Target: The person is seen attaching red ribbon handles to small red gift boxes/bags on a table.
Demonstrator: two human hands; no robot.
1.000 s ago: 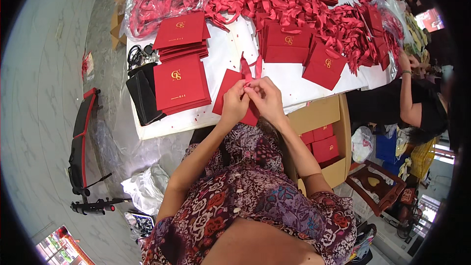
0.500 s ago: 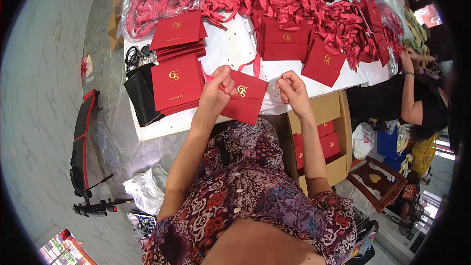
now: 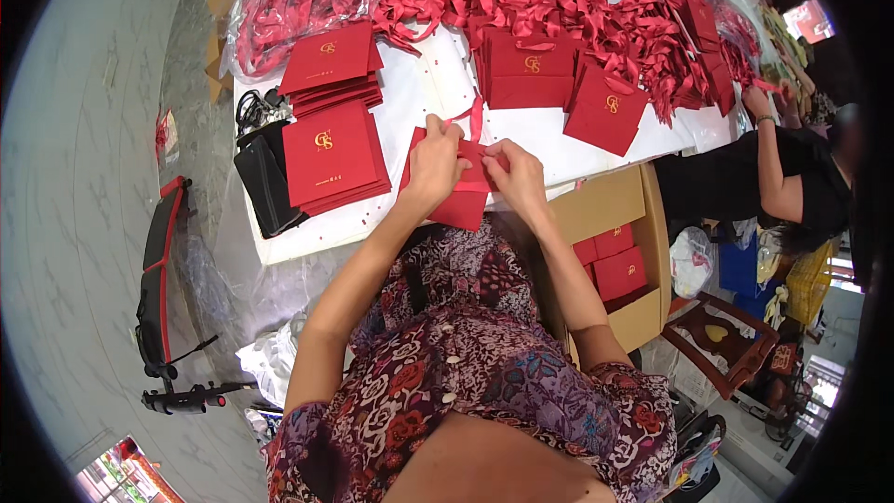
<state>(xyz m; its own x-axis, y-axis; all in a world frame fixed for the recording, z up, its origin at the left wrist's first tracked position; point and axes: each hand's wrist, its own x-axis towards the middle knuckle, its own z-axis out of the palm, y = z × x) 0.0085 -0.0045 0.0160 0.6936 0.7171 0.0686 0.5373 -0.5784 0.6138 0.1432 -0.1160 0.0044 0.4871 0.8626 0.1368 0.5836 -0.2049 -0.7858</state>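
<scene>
I have both hands on a red paper bag (image 3: 458, 197) at the near edge of the counter (image 3: 419, 98). My left hand (image 3: 434, 163) pinches its top edge; my right hand (image 3: 514, 177) pinches the ribbon (image 3: 476, 119). I judge I'm fitting the ribbon handle; next calls for steady threading.

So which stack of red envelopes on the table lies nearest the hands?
The gold-emblemed red envelope stack left of the left hand, beside the black pouch.
</scene>
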